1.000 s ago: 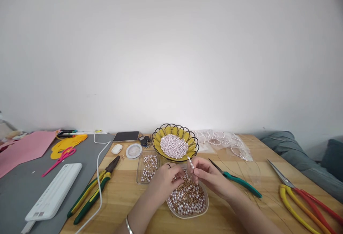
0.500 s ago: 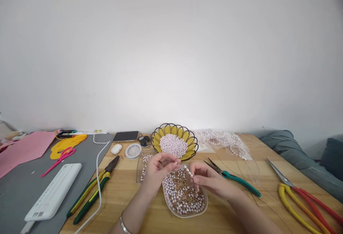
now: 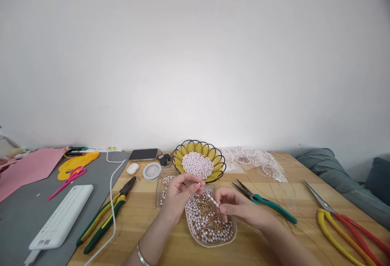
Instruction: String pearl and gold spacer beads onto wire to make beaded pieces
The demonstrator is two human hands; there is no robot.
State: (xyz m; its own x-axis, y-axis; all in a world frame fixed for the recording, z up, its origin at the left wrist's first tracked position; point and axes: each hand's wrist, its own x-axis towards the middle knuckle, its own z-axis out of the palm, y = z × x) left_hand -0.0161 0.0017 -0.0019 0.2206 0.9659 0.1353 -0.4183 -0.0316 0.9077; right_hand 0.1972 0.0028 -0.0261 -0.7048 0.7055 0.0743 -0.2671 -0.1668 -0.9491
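My left hand (image 3: 183, 195) pinches a small pearl bead (image 3: 199, 184) between thumb and fingertips, above the near tray. To its right, my right hand (image 3: 236, 206) is closed on a short string of pearl beads (image 3: 214, 201), which hangs from the fingers. Beneath both hands lies a white-rimmed tray (image 3: 210, 245) full of mixed white pearl and gold beads (image 3: 210, 223). Behind them stands a yellow basket with a looped black rim (image 3: 217, 172), holding many small pale beads (image 3: 198, 165). A clear box (image 3: 158, 195) with loose beads is partly hidden by my left hand.
Teal-handled pliers (image 3: 271, 204) and red-yellow scissors (image 3: 338, 217) lie right. Green-yellow pliers (image 3: 105, 215), a white cable (image 3: 112, 201), a thread spool (image 3: 152, 171), a phone (image 3: 143, 154) and a white power bank (image 3: 62, 217) are left. Plastic bags of beads (image 3: 256, 161) lie behind.
The beaded string has tipped lower beside my right fingers. Both hands stay in almost the same place, still pinched.
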